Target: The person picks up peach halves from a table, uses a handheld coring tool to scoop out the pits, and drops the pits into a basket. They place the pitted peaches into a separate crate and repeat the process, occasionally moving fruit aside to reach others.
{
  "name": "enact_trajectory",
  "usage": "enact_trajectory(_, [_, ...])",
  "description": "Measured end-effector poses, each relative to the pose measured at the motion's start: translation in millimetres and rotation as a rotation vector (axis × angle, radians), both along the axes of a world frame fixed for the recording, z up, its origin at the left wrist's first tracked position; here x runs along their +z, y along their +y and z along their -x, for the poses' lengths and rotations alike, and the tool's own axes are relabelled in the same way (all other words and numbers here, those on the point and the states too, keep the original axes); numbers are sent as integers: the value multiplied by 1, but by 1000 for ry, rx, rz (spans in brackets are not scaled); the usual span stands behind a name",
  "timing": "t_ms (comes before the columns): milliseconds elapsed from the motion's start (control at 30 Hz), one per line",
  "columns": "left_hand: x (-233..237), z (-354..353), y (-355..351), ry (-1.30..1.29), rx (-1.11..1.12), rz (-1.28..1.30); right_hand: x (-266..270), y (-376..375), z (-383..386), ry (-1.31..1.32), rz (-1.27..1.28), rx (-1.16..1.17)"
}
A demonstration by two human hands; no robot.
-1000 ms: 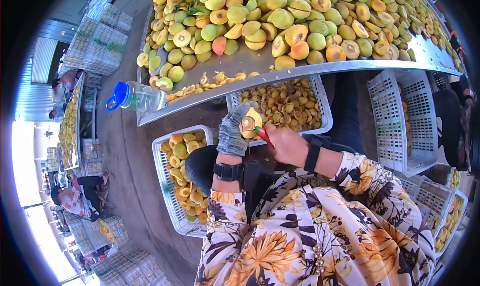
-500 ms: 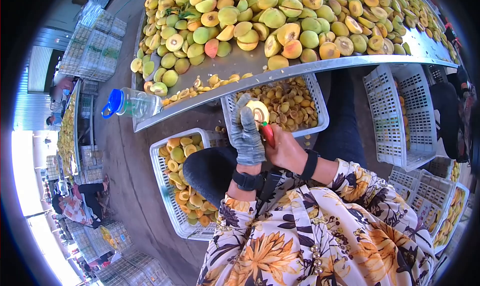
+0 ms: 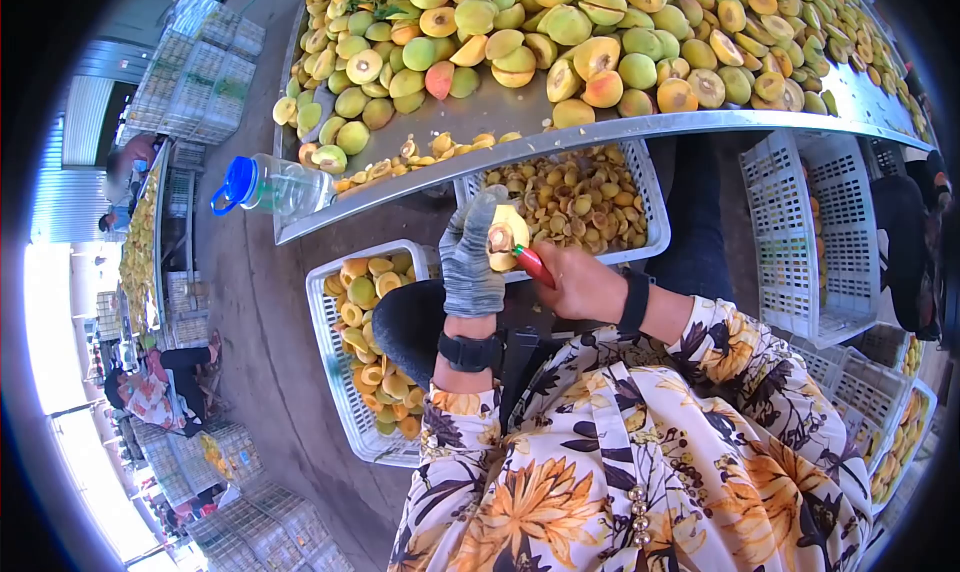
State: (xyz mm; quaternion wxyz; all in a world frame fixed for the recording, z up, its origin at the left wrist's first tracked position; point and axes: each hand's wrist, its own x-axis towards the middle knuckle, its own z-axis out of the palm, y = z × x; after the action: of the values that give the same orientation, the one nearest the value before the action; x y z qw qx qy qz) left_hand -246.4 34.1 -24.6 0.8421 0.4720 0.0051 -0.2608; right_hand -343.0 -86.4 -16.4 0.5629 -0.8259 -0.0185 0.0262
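My left hand [image 3: 472,262], in a grey knit glove, grips a yellow peach half [image 3: 506,234] with its cut face and brown pit area showing. My bare right hand [image 3: 585,284] is closed around a small knife [image 3: 535,266] with a red handle and a green collar. The knife's tip meets the cut face near the pit; its blade is too small to make out. Both hands are above my lap, just in front of a white crate [image 3: 655,234] holding small pitted scraps. Whole and halved peaches [image 3: 600,57] are heaped on the metal table [image 3: 420,122] beyond.
A white crate [image 3: 330,357] of peach halves stands by my left knee. A clear bottle with a blue cap [image 3: 290,187] is at the table's left corner. More crates [image 3: 785,242] stand at right. Other people [image 3: 165,387] and stacked crates [image 3: 190,82] are at left.
My hands have shifted slightly left and down in view. The peach half has turned in my left hand, and the knife still meets its cut face.
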Motion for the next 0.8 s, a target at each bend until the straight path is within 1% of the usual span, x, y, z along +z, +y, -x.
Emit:
enact_trajectory(33, [-1, 4, 0, -106, 75, -34, 0, 2, 2, -24, 9, -7])
enact_trajectory(67, [-4, -1, 2, -34, 19, -57, -1, 3, 3, -48, 18, -13])
enact_trajectory(100, [-7, -5, 5, -33, 24, -59, -3, 5, 4, -47, 16, -8])
enact_trajectory(167, [-7, -11, 6, 211, -101, 63, -5, 7, 4, -69, 38, 17])
enact_trajectory(233, [1, -6, 6, 249, -123, 33, -1, 9, 8, -28, 24, 20])
enact_trajectory(300, [5, -2, 2, 24, -71, -15, 19, 6, 7, 5, 13, 21])
enact_trajectory(333, [-2, -1, 1, -79, -21, -80, 36, 3, 6, 248, -126, 49])
enact_trajectory(367, [-3, 1, 0, -78, -21, -80, 44, 2, 6, 490, -265, 79])
enact_trajectory(433, [-4, 1, -3, -210, 78, -196, 43, 0, 5, 529, -310, 104])
enact_trajectory(467, [-2, 0, -2, -209, 80, -196, 41, 0, 5, 568, -359, 128])
enact_trajectory(500, [0, -3, 0, -71, -59, -113, 35, 3, 8, 572, -360, 129])
enact_trajectory(533, [4, -6, 3, 65, -198, -28, 23, 8, 11, 380, -194, 92])
enact_trajectory(567, [10, -7, 5, 67, -196, -29, 13, 12, 13, 187, -30, 54])
enact_trajectory(600, [17, -8, 7, 82, -269, -30, 5, 14, 13, 187, -30, 54])
enact_trajectory(633, [21, -9, 9, 98, -341, -33, -3, 16, 13, 45, -15, 42])
enact_trajectory(667, [20, -12, 9, 48, -336, -72, 2, 18, 12, -97, 0, 33])
enact_trajectory(700, [19, -10, 10, 48, -335, -73, 8, 16, 11, -98, 0, 34])
enact_trajectory(767, [21, -3, 7, -269, -135, -175, 27, 6, 8, 429, -311, 195])
enact_trajectory(800, [21, 1, 3, -328, -5, -228, 33, 5, 8, 432, -314, 194])
